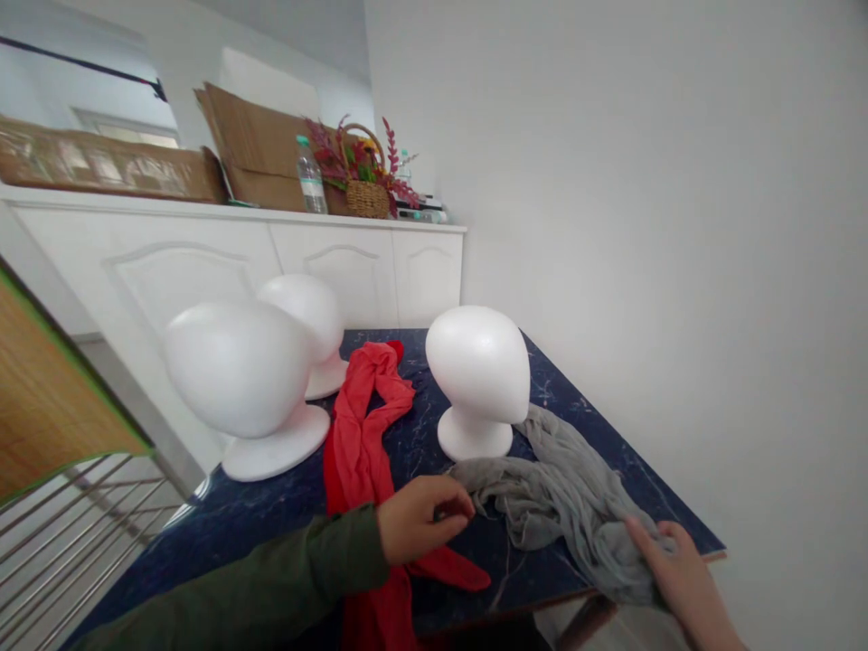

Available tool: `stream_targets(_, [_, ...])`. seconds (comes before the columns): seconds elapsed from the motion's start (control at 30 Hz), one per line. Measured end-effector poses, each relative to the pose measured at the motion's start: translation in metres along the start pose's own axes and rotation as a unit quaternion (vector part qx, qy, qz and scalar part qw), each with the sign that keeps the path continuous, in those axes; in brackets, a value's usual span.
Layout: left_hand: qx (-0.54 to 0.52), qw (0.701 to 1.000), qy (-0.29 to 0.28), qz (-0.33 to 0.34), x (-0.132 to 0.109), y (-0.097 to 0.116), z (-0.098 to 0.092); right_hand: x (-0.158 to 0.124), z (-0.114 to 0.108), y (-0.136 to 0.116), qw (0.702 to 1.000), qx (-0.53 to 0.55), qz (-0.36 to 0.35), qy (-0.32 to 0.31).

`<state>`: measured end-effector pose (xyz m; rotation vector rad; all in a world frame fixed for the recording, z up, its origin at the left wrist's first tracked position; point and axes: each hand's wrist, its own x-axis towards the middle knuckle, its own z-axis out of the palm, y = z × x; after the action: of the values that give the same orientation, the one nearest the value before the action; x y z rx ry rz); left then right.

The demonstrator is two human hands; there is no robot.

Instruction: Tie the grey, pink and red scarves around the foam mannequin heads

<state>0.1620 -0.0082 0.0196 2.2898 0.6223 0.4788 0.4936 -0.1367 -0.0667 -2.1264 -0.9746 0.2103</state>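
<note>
My right hand (pixel 671 561) grips the near end of the grey scarf (pixel 570 493), which trails from it across the tabletop (pixel 410 443) toward my left hand (pixel 424 523). That one is released, fingers loosely curled over the red scarf (pixel 359 452). Beyond it, slightly right, stands a white head form (pixel 478 366); two others (pixel 237 371) stand farther left.

The grey scarf (pixel 576 484), thin and crumpled into long folds, lies along the table's (pixel 223 524) right side, its bunched near part at the near edge.
</note>
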Motion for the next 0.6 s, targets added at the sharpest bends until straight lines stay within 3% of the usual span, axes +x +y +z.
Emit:
stream_targets(0.1, [0.082,0.992,-0.02,0.089,0.022,0.015,0.008,-0.009,-0.003,-0.012,0.996,-0.073,-0.028,-0.048])
stream_targets(0.17, [0.123,0.984,-0.022,0.126,0.044,0.015,0.013,-0.019,-0.01,-0.027,0.988,-0.017,-0.077,-0.136])
stream_targets(0.27, [0.185,0.968,-0.022,0.166,0.08,0.009,0.024,-0.041,-0.027,-0.054,0.934,0.106,-0.13,-0.317])
stream_targets(0.37, [0.244,0.947,-0.037,0.204,0.111,0.002,0.04,-0.063,-0.042,-0.077,0.88,0.132,-0.156,-0.428])
stream_targets(0.5, [0.323,0.923,-0.118,0.174,0.139,-0.003,0.068,-0.077,-0.055,-0.089,0.863,0.12,-0.167,-0.461])
stream_targets(0.6, [0.339,0.921,-0.133,0.141,0.143,0.0,0.082,-0.077,-0.061,-0.079,0.854,0.137,-0.163,-0.474])
